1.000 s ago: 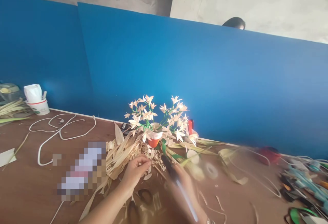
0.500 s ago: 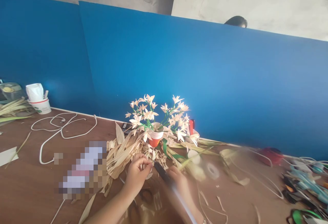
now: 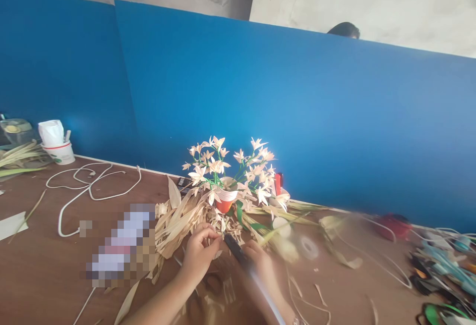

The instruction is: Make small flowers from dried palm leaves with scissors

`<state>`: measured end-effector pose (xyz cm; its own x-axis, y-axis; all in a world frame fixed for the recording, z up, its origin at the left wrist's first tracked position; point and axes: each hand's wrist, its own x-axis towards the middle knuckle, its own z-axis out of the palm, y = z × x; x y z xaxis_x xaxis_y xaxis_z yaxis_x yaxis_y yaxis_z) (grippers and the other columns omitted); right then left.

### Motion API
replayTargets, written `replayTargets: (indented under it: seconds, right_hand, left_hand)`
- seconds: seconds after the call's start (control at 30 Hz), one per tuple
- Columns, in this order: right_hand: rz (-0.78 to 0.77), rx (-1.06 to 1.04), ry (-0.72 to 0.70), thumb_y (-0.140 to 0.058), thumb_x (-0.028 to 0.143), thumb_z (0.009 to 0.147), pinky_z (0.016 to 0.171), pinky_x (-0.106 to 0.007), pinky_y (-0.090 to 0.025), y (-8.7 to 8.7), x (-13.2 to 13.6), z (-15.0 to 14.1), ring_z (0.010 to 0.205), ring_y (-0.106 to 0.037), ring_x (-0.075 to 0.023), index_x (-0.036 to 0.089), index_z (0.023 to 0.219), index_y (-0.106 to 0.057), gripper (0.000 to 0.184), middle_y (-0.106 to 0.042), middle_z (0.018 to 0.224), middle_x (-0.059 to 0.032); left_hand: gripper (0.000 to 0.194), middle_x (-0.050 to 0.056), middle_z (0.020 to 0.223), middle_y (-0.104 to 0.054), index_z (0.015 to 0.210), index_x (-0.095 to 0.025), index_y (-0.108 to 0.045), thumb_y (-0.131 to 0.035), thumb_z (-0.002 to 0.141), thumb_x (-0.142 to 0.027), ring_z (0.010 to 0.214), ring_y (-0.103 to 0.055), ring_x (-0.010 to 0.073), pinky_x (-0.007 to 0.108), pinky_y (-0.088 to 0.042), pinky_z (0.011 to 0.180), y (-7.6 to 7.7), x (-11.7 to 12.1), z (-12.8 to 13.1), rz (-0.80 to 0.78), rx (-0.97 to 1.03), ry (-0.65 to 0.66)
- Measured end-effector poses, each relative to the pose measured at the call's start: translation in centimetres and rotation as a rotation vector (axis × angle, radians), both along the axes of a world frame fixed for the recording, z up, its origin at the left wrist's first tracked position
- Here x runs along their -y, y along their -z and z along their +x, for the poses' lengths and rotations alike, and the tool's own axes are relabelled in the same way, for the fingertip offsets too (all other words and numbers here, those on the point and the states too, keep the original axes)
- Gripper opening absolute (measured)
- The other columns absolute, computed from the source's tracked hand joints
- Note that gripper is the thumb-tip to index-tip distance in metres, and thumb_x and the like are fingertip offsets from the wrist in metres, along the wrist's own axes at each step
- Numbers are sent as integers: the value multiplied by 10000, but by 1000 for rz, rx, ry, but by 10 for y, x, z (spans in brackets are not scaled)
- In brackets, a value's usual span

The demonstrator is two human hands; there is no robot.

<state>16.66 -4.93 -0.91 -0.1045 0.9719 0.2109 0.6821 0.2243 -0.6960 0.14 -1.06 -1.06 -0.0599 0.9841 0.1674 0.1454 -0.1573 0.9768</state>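
Note:
My left hand (image 3: 203,248) is closed in a pinch, with thumb and forefinger together beside a small pale bit too tiny to make out. In my right hand (image 3: 260,268) is a long stick-like tool with a dark end (image 3: 234,248), its tip almost at the left fingertips. The rest of the tool runs back toward me as a blurred, lighter strip. Just beyond both hands, pale handmade flowers (image 3: 215,166) on green stems rise around a red and white cup (image 3: 225,201). Dried husk strips (image 3: 186,223) lie beneath and to the left of it.
Scissors (image 3: 211,285) lie under my forearms. White cables (image 3: 91,186) and a white cup (image 3: 61,152) are at the left, near a pixelated object (image 3: 122,241). A tape roll (image 3: 308,248), a red round object (image 3: 394,226) and jumbled tools (image 3: 446,265) lie rightward. A blue partition (image 3: 260,102) stands behind.
Almost nothing differs. The view has shifted very slightly; both hands keep the same pose, with the dark tool tip still close to the left fingertips.

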Motion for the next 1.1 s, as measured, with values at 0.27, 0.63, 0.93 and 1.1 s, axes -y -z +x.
replayTargets:
  seconds: [0.27,0.63,0.93,1.1]
  right_hand:
    - [34,-33,43,-573,160,725,530,-218,-420,2,0,-4,585,-568,-150,171,634,-618,103,-555,678,-12]
    - [28,-56,12,-565,245,761,534,-221,-421,3,1,-2,586,-556,-146,170,626,-589,157,-551,679,-21]
    - [54,5,5,-547,161,717,520,-209,-393,4,2,-1,576,-550,-138,171,618,-576,103,-550,670,-12]
    - [51,-39,-3,-545,173,726,536,-216,-409,4,2,-2,596,-557,-146,172,623,-581,109,-567,679,-20]
  left_hand:
    - [239,5,585,-646,669,-187,-594,-620,702,-422,594,-605,173,252,-444,558,-1,5,2,-288,239,181]
    - [220,99,1084,-650,612,-163,-574,-657,646,-364,530,-594,123,271,-469,529,2,3,2,-231,255,113]
    - [208,99,1097,-627,585,-156,-564,-636,659,-336,516,-568,106,260,-452,509,2,3,1,-176,205,117]
    - [225,39,885,-649,616,-174,-550,-645,676,-369,558,-580,128,251,-452,529,4,4,2,-186,265,152]
